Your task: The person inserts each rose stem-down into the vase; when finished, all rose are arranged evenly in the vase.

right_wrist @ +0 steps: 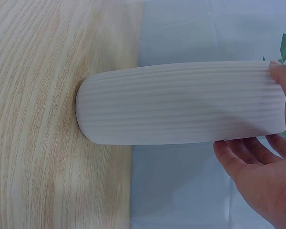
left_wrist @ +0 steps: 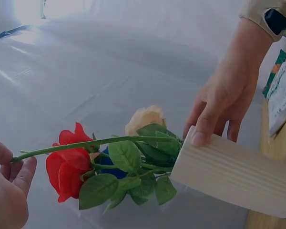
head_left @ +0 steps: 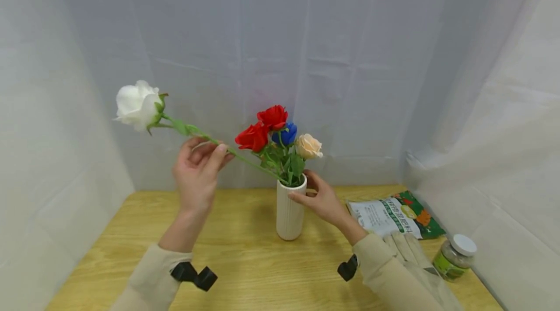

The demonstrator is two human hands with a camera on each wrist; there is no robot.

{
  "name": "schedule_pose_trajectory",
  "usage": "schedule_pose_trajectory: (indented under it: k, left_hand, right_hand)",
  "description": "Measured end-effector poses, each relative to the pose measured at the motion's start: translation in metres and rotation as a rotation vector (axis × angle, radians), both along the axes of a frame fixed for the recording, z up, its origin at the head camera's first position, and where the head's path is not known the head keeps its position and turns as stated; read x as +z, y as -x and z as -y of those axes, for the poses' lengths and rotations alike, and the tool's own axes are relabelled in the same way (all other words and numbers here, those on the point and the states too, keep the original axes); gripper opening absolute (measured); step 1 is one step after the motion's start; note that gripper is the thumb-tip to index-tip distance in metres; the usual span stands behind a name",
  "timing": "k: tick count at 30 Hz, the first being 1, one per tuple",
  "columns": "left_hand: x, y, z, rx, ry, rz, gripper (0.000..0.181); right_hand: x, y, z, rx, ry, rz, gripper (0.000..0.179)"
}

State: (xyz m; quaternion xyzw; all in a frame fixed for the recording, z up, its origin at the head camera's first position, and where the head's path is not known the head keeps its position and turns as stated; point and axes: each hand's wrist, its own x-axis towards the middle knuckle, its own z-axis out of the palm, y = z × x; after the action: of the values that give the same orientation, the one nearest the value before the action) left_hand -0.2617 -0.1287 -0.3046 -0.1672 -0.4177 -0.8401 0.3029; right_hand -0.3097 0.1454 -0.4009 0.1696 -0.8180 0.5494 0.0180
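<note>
My left hand pinches the green stem of a white rose between thumb and fingers. The rose leans far to the left, its stem end at the mouth of a white ribbed vase. My right hand grips the vase near its rim, thumb in front and fingers around the right side. The vase stands upright on the table. Inside it are two red roses, a blue rose and a peach rose with green leaves. The white bloom is outside both wrist views.
On the wooden table, a green and white printed bag lies at the right. Pale gloves rest before it, partly behind my right sleeve. A jar with a white lid stands at the right edge. Whitish sheeting surrounds the table.
</note>
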Motion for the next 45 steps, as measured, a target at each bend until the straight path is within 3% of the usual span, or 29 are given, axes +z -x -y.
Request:
schedule_pose_trajectory:
  k: [7,12,18,28,38,45]
  left_hand:
    - [0.000,0.002,-0.016,0.032,0.075,-0.012,0.033]
    - [-0.005,0.007,-0.028,0.098,0.189,-0.062,0.025]
    - [-0.010,0.012,-0.041,0.156,0.302,-0.101,0.030]
    - [-0.018,0.020,-0.061,0.262,0.478,-0.038,0.021]
    - [-0.027,0.036,-0.072,0.289,0.596,-0.034,0.018]
    - [-0.039,0.045,-0.080,0.292,0.654,-0.028,0.016]
  right_hand:
    - [-0.002,0.001,0.000,0.002,-0.003,0.000,0.076]
    - [-0.002,0.001,0.000,0.004,-0.002,-0.001,0.078]
    - [-0.003,0.003,0.000,0.005,0.000,-0.002,0.078]
    - [-0.002,0.002,0.000,0.012,0.000,-0.023,0.077]
    - [-0.003,0.006,0.001,0.008,0.015,-0.027,0.074]
    - [-0.002,0.006,0.002,0.011,0.027,-0.021,0.074]
